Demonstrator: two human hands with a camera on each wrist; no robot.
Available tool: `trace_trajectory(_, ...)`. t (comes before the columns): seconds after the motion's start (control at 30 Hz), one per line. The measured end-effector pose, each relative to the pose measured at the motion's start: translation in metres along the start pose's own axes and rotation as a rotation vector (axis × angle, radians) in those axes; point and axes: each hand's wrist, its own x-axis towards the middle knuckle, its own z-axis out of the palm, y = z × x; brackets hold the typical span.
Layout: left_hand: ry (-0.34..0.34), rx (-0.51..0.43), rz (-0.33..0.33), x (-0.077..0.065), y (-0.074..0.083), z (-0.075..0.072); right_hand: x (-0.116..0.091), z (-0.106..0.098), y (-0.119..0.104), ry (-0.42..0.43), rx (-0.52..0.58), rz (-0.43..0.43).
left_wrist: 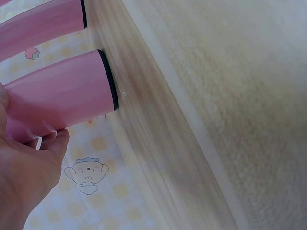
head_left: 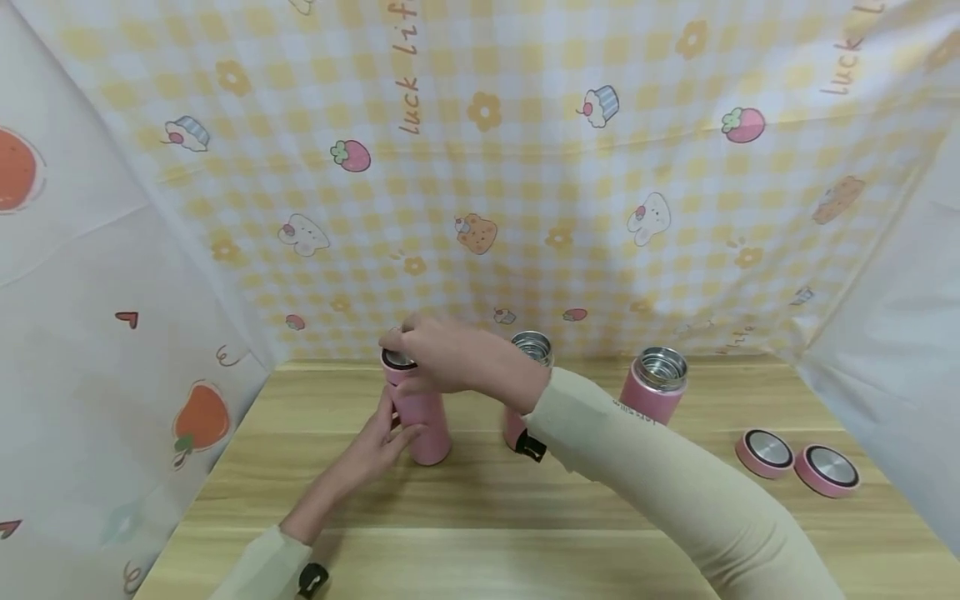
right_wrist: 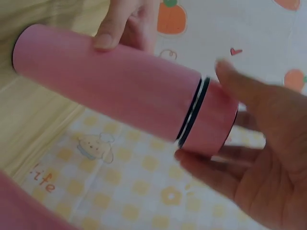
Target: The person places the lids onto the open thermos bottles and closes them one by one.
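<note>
A pink thermos bottle stands upright at the left of the table, its black base on the wood. My left hand grips its body, with the thumb across the front and the fingers behind. On its top sits a pink lid with a steel centre; a thin dark and silver line shows between lid and body in the right wrist view. My right hand has its fingers curled round this lid from above, the thumb on the opposite side and blurred. The right palm hides part of the lid's top in the head view.
Right of the held bottle, an uncapped pink bottle is partly behind my right forearm. Farther right stands another uncapped bottle with a steel mouth. Two loose lids, a nearer-left lid and a right lid, lie at the table's right.
</note>
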Motion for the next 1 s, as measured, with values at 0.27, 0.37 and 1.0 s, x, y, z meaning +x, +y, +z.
trace_trajectory(0.27, 0.019, 0.015, 0.000, -0.001, -0.001, -0.001, -0.004, -0.002, 0.018, -0.123, 0.235, -0.124)
trace_trajectory(0.37, 0.025, 0.011, -0.012, -0.001, 0.000, 0.000, -0.005, -0.001, 0.020, -0.143, 0.262, -0.097)
trace_trajectory(1.0, 0.012, 0.002, -0.019, 0.000, -0.002, 0.001, -0.003, 0.006, 0.000, 0.013, 0.033, 0.054)
